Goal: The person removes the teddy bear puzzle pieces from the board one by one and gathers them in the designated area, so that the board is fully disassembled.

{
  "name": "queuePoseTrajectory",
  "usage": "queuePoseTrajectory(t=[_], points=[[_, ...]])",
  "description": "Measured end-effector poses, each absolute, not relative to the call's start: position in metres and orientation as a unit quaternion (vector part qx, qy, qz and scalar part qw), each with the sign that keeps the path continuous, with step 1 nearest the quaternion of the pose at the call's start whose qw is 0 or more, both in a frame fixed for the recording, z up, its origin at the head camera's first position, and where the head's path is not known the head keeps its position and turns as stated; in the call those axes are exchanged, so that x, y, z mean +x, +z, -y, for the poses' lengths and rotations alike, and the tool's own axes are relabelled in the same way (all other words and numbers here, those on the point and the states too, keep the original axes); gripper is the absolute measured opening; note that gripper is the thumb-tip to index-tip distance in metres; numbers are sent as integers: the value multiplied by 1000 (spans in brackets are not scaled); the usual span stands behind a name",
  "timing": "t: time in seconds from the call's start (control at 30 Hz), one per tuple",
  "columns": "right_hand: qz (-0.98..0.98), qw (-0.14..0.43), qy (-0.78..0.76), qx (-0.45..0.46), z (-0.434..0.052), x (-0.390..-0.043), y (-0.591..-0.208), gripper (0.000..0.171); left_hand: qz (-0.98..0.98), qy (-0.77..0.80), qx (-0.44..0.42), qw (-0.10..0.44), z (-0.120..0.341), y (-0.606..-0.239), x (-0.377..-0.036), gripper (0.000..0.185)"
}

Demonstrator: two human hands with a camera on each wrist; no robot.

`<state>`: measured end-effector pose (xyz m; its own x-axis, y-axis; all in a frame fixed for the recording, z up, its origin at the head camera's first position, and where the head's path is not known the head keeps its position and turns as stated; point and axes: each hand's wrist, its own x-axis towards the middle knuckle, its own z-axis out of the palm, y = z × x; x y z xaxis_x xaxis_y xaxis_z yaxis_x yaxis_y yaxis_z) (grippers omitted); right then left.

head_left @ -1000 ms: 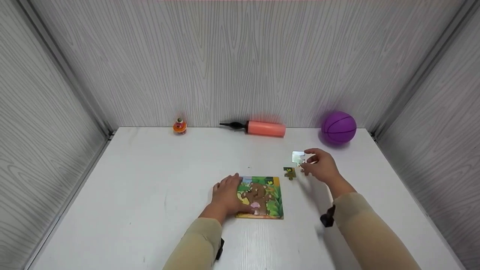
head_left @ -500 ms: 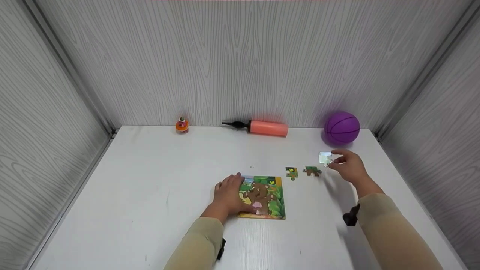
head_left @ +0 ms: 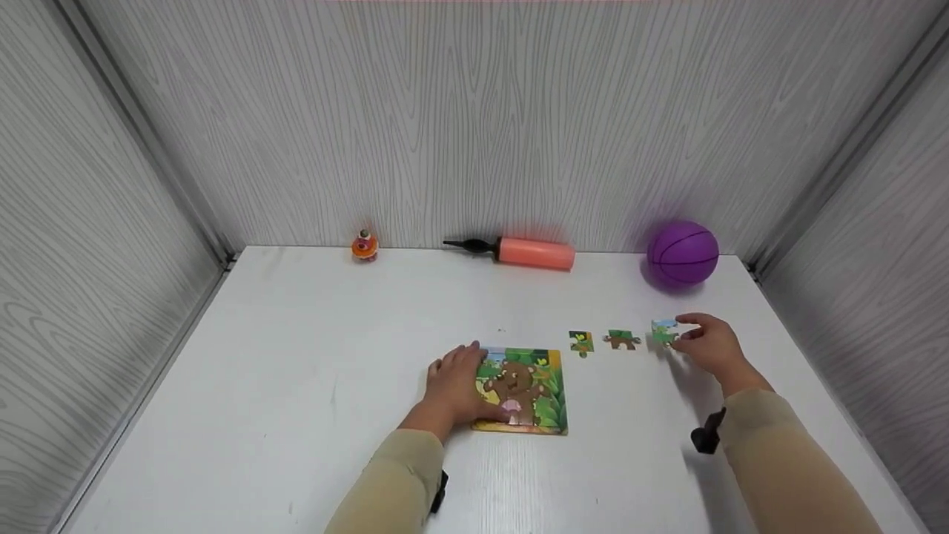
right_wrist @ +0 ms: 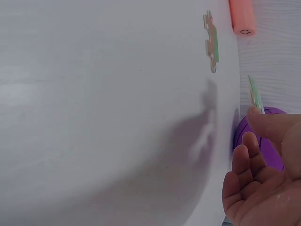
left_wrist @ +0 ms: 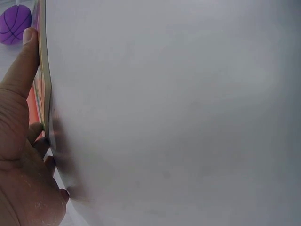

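In the head view my left hand (head_left: 454, 389) rests on the left side of a square jigsaw puzzle (head_left: 530, 393) with a bear picture. Its thumb (left_wrist: 21, 63) lies straight across the board's face in the left wrist view, while the other fingers touch down by the edge. My right hand (head_left: 713, 345) pinches a puzzle piece (head_left: 663, 332) between thumb and index finger, tilted above the table, its picture side showing. Two loose pieces lie flat on the table: a green-and-yellow piece (head_left: 581, 342) and a brown-and-green piece (head_left: 621, 340), left of the held one.
Along the back wall are a small orange-and-pink toy figure (head_left: 365, 245), a coral hand pump (head_left: 535, 253) with a black nozzle, and a purple ball (head_left: 683, 254). Walls enclose the white table (head_left: 334, 334) at the back and both sides.
My right hand has moved right, leaving the brown-and-green piece on the table. The piece it pinches has tipped and lowered, its picture now visible. My left hand stays on the puzzle.
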<state>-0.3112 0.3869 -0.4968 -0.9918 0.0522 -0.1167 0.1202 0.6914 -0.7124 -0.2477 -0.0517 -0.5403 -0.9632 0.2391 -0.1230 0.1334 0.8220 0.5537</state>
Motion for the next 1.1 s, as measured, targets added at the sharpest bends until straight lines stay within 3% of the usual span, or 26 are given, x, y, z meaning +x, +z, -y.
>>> queuePoseTrajectory(t=[0.53, 1.1], points=[[-923, 89, -368, 68, -393, -313, -518, 61, -952, 273, 99, 94, 51, -539, -247, 117], [-921, 88, -369, 89, -381, -308, -524, 52, -951, 277, 98, 97, 51, -539, -247, 118]])
